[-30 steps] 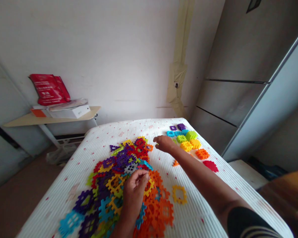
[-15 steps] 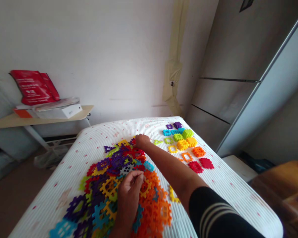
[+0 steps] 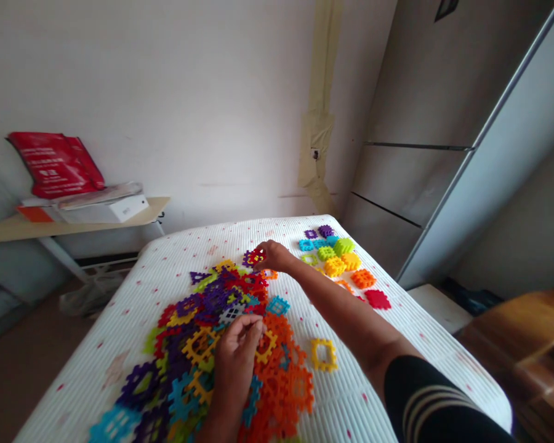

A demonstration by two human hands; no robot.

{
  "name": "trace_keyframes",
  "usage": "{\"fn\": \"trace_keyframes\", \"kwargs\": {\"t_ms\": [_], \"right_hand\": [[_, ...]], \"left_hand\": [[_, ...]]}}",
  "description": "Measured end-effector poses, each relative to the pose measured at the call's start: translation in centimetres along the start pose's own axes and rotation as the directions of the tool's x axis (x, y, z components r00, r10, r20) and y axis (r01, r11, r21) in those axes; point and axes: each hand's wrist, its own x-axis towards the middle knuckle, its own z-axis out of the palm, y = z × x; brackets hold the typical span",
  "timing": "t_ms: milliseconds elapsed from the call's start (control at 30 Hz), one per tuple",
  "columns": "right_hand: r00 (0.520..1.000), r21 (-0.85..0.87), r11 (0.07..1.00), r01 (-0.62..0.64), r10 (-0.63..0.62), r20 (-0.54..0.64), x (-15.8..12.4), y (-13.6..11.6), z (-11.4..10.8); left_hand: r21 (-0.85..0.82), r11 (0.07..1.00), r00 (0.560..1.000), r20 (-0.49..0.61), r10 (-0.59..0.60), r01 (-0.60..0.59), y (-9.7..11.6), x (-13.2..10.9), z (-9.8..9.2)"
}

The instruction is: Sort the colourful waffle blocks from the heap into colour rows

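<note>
A large heap of flat toothed plastic building tiles, with purple tiles and orange tiles among them, lies on a white quilted cover. Over the heap's middle, my left hand is closed, thumb against curled fingers. Whatever it may hold is hidden. A yellow square tile lies beside its thumb. My right hand is at the heap's far end, fingers closed on a red tile. Purple and yellow show right by that tile. An orange tile rests below this hand.
Colour-grouped stacks stand to the right: purple, green, yellow, orange and red. A single yellow frame tile lies nearer. Behind are a wall and a grey cabinet; a side table stands left.
My right hand has moved slightly right and lifted, with a red tile now showing at its fingertips. My left hand stays nearly still. The view has shifted slightly.
</note>
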Motion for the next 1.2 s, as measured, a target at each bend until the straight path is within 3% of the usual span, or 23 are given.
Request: {"fn": "trace_keyframes", "kwargs": {"t_ms": [167,300,433,567,700,967,1067,1200], "right_hand": [[0.993,0.141,0.983,0.116,-0.111,-0.04,-3.1,0.9,-0.2],[0.977,0.241,0.947,0.211,-0.195,-0.09,-5.6,1.1,0.4],[0.957,0.348,0.892,0.288,-0.257,-0.133,-8.7,0.2,0.6],[0.934,0.397,0.845,0.358,-0.322,-0.156,-11.4,-1.0,0.7],[0.937,0.424,0.836,0.348,-0.313,-0.153,-12.6,-1.6,0.9],[0.922,0.275,0.88,0.387,-0.363,-0.137,-16.3,-0.7,-0.2],[0.955,0.151,0.944,0.295,-0.285,-0.085,-18.6,2.0,-1.6],[0.998,-0.1,0.993,0.062,-0.064,-0.015,-21.0,6.8,-4.1]], "left_hand": [[-0.006,1.0,1.0,0.005,-0.014,0.015,0.0,0.0,0.1],[-0.051,0.999,0.999,-0.051,-0.016,0.014,0.3,0.0,0.2],[-0.134,0.991,0.993,-0.117,0.003,-0.019,1.1,-0.1,0.5],[-0.145,0.989,0.996,-0.086,0.006,-0.019,0.9,0.0,0.5],[-0.132,0.991,0.998,-0.062,0.016,-0.024,0.1,0.3,0.2],[-0.103,0.995,0.998,-0.058,0.009,-0.015,-0.1,0.2,0.1],[-0.106,0.994,0.999,-0.054,0.004,-0.01,-0.2,0.3,0.1],[-0.112,0.994,0.999,-0.05,-0.001,-0.005,-0.1,0.3,0.2]]}}
